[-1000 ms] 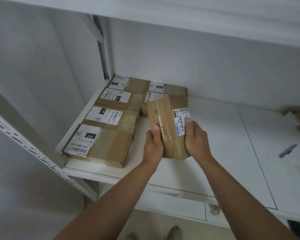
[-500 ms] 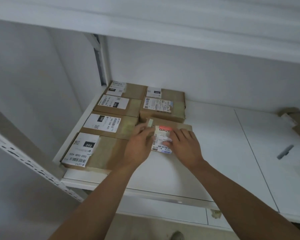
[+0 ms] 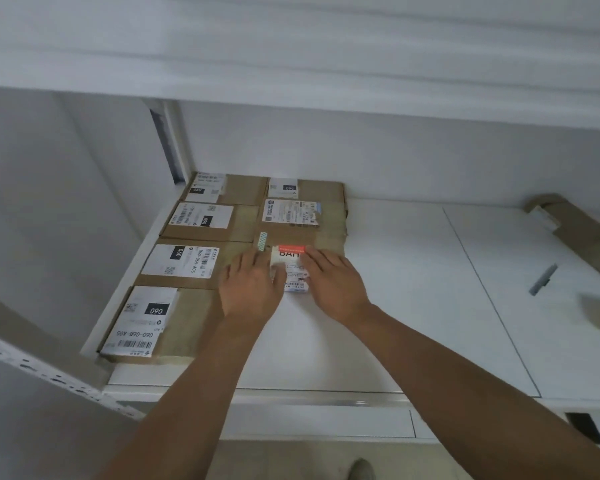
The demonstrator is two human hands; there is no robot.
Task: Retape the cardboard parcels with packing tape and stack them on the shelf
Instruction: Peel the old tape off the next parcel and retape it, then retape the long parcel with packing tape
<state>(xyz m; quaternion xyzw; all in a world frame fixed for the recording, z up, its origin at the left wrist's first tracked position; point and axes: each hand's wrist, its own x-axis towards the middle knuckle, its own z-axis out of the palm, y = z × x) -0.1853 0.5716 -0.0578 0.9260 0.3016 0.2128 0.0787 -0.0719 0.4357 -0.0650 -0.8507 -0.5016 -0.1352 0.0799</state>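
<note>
A small brown parcel with a white label and a red stripe lies flat on the white shelf, pushed up against the other parcels. My left hand and my right hand rest flat on top of it, fingers extended. Several taped cardboard parcels with white labels lie on the shelf's left side: a near one, one behind it, and others further back by the wall.
The shelf above hangs low over the space. A perforated metal upright stands at the near left. A torn cardboard piece and a grey marker lie at the right. The floor shows below the shelf edge.
The parcel, held upright in both hands a second ago, was laid flat on the shelf and slid back against the rear parcels. Both hands now lie flat on it.
</note>
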